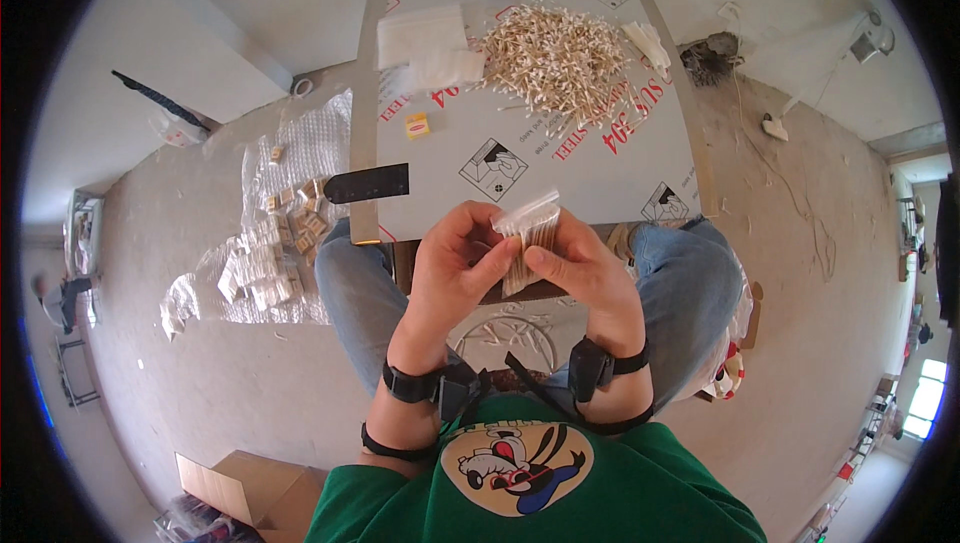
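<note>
In the head view, the left hand (455, 248) and right hand (580, 263) both pinch a small clear bag (528, 233) of cotton swabs just off the desk's (560, 168) near edge. A loose swab pile (555, 58) lies near the far edge, beside empty clear bags (425, 43).

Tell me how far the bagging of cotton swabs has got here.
Done: a batch of small filled packs lies on plastic sheeting on the floor. In hand: left hand and right hand hold a clear bag of swabs. Left: a large loose swab pile and empty bags on the table.
</note>
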`<state>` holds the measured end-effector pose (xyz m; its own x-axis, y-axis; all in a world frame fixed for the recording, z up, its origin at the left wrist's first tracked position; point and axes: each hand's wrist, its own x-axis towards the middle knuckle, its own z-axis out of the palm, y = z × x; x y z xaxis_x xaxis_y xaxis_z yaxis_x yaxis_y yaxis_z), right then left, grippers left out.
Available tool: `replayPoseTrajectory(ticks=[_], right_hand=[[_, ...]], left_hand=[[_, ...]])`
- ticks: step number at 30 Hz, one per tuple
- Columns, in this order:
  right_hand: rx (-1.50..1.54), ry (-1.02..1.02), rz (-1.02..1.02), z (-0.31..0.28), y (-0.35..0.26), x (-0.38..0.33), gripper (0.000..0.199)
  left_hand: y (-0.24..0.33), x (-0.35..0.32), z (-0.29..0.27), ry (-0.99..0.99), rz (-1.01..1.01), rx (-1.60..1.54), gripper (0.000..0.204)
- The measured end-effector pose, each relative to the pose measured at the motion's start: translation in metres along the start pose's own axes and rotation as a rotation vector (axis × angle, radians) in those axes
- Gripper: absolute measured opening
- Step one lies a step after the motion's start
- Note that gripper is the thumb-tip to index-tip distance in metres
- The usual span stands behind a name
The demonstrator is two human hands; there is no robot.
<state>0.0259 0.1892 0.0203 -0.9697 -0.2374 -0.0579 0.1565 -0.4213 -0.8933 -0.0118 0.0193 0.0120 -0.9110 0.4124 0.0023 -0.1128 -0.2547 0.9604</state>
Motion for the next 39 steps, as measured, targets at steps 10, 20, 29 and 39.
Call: replayPoseTrajectory(ticks=[10, 20, 29, 39], right_hand=[[-0.532, 0.237, -0.181, 0.006, 0.009, 0.009, 0.026], [-0.573, 0.225, -0.134, 0.007, 0.007, 0.012, 0.031], [-0.385, 0.168, 0.015, 0.005, 0.0, 0.007, 0.025], [-0.39, 0.14, 0.008, -0.001, 0.017, 0.007, 0.015]], left_hand=[[-0.007, 0.003, 0.003, 0.145, 0.094, 0.181, 0.025], [-0.011, 0.007, -0.001, 0.128, 0.12, 0.109, 0.029], [0.009, 0.003, 0.001, 0.098, -0.102, 0.053, 0.041], [-0.001, 0.008, -0.006, -0.158, -0.004, -0.116, 0.054]])
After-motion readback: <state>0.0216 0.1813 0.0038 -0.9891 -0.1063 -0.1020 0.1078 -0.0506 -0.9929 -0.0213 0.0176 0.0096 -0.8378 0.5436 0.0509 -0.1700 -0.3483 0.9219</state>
